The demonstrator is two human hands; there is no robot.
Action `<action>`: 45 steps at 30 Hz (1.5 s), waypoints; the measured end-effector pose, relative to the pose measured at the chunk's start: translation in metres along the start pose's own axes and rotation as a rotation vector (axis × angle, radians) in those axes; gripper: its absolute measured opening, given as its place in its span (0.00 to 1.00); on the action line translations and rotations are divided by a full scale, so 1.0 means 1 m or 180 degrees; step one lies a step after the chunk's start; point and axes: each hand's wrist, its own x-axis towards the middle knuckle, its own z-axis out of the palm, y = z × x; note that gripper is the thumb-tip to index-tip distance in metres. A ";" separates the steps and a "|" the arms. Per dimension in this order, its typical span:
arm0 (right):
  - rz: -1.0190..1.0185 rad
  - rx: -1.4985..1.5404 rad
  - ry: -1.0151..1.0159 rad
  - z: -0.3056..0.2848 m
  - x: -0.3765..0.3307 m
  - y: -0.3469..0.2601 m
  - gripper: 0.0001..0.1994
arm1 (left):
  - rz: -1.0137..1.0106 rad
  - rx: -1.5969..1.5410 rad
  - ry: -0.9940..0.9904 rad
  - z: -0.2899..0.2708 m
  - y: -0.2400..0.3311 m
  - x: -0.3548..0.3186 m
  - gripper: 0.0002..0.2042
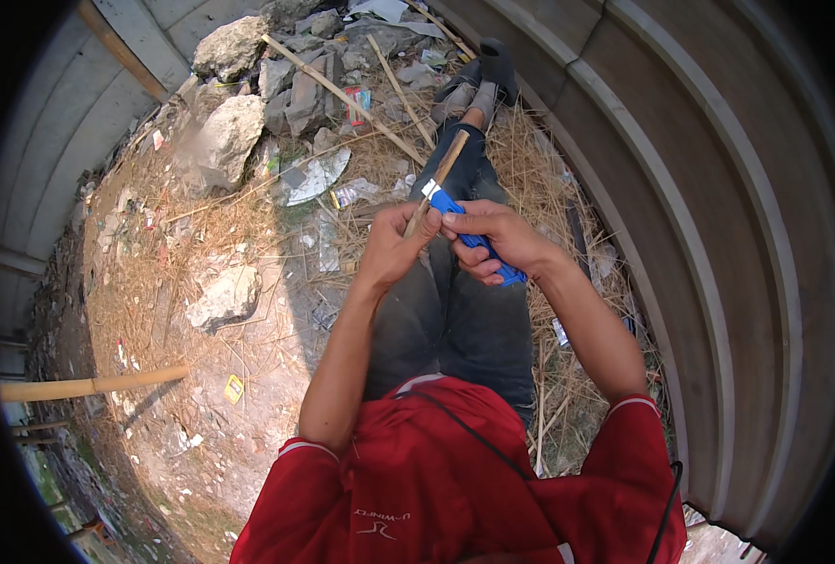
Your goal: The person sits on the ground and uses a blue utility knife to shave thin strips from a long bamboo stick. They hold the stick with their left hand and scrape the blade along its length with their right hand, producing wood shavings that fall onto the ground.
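Note:
My left hand (394,247) is closed around the lower part of a short wooden stick (451,158). The stick slants up and away over my outstretched legs (408,320). A long, narrow blue item with a white end (446,203) is gripped in my right hand (509,235), thumb on top and fingers curled beneath. Its white end lies against the stick, just above my left thumb. Whether the blue item is a tool or a folded strip cannot be made out. Both hands are close together above my thighs.
Corrugated metal sheeting (718,216) rises close on the right. Large stones (231,141) and rubble lie ahead to the left, with a long pole (342,99) across them. Dry straw and litter cover the ground. A bamboo pole (98,385) juts in from the left.

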 end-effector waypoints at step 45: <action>0.0742 -0.0657 0.0087 0.015 -0.022 -0.057 0.16 | 0.0414 -0.0475 0.0053 0.010 0.023 0.009 0.30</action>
